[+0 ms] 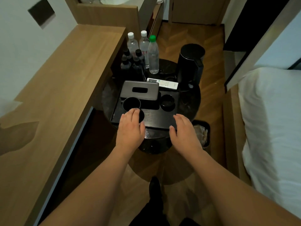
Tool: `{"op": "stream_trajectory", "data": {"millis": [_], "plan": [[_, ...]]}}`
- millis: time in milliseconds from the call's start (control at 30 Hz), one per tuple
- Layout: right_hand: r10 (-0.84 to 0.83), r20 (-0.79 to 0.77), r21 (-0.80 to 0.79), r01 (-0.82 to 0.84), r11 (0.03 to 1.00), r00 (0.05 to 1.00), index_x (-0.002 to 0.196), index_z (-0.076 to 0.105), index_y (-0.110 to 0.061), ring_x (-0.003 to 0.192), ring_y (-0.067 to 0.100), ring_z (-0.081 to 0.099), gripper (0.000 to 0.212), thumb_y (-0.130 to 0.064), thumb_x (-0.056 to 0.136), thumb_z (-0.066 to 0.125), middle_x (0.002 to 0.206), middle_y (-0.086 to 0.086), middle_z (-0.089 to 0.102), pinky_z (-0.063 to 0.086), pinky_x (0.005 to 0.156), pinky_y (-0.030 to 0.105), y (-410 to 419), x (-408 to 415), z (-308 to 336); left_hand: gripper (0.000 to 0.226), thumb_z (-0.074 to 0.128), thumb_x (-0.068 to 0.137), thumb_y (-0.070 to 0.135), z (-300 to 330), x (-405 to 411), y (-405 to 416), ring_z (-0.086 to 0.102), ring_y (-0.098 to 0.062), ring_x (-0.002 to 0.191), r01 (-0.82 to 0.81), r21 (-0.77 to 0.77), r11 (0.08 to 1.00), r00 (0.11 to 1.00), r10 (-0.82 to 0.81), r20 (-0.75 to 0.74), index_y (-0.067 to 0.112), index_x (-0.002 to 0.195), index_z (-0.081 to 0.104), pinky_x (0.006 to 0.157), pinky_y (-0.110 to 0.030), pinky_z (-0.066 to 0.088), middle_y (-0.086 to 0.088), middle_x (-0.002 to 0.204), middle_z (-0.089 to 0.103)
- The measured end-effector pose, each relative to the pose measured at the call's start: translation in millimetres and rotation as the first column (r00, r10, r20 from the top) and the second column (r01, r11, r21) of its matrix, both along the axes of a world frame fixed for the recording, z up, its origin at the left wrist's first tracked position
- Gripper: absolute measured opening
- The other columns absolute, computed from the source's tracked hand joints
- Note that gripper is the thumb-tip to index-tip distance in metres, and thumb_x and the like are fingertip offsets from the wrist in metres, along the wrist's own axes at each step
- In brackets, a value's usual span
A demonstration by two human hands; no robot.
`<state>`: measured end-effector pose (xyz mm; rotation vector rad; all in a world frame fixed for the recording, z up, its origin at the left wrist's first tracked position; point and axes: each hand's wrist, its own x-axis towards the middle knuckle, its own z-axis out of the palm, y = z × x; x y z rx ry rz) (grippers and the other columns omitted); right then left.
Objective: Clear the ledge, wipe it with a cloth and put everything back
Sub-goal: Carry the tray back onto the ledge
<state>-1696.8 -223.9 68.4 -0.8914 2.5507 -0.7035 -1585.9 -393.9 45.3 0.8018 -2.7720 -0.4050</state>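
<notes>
The long wooden ledge (pixel 65 82) runs along the left wall and lies bare. To its right a round dark table (pixel 190 101) carries a black tray (pixel 156 118), a grey tissue box (pixel 140 89), a black cup (pixel 131 103), a dark bowl (pixel 167 101), a white remote (pixel 166 84), a black kettle (pixel 190 64) and several bottles (pixel 153 54). My left hand (pixel 130 128) hovers open over the tray's near left corner, its fingertips over a dark round lid. My right hand (pixel 184 129) is open at the tray's near right corner. No cloth is visible.
A bed with white linen (pixel 273 128) fills the right side. A small bin with a plastic liner (pixel 202 134) stands under the table's right edge. Wooden floor (pixel 179 38) stretches ahead to a door. My foot (pixel 154 185) is below the table.
</notes>
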Motion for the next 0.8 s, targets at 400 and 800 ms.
{"op": "stream_trajectory", "data": {"millis": [400, 800], "plan": [[-0.557, 0.629, 0.126, 0.636, 0.762, 0.542, 0.151, 0.034, -0.010, 0.133, 0.036, 0.043, 0.059, -0.035, 0.098, 0.046, 0.152, 0.014, 0.037, 0.037, 0.111, 0.048, -61.8, -114.1, -43.3, 0.043, 0.043, 0.105, 0.029, -26.4, -65.6, -77.2, 0.046, -0.030, 0.132, -0.466, 0.295, 0.834, 0.880, 0.471, 0.059, 0.004, 0.140, 0.047, 0.114, -0.045, 0.036, -0.015, 0.142, 0.048], [-0.594, 0.767, 0.268, 0.719, 0.641, 0.243, 0.143, 0.044, -0.013, 0.119, 0.037, 0.055, 0.077, -0.051, 0.075, 0.044, 0.141, 0.014, 0.051, 0.046, 0.102, 0.055, -118.9, -167.5, -121.7, 0.064, 0.033, 0.103, 0.051, -62.4, -113.3, -182.5, 0.044, -0.040, 0.132, -0.723, 0.553, 0.415, 0.651, 0.677, 0.343, 0.005, 0.146, 0.044, 0.112, -0.054, 0.036, -0.019, 0.150, 0.040]]}}
